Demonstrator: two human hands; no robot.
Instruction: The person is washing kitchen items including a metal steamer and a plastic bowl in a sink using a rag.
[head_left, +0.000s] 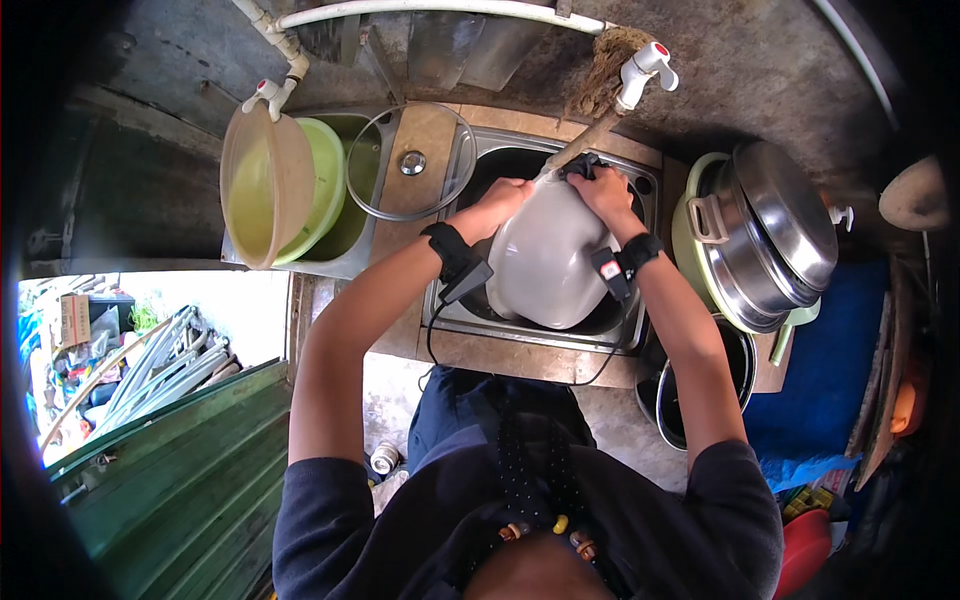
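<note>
A pale grey, glossy rounded vessel (551, 259) lies tilted in the stainless steel sink (465, 322); whether it is a basin or something softer, I cannot tell. My left hand (501, 206) grips its upper left edge, fingertips partly hidden. At its upper right, my right hand (606, 193) holds a dark, crumpled cloth (583, 165) against it. From the white plastic tap (636, 75), a brownish tube (589, 139) slants down to the vessel's top edge, between my hands. Black straps with small devices circle both wrists.
Left of the sink, a round glass lid (415, 218) leans near a second sink (363, 251) with a translucent beige basin (274, 180) and a green basin (328, 202). Stacked steel pots (757, 262) stand at right, above a dark bucket (739, 412). Thin cables hang from my wrists.
</note>
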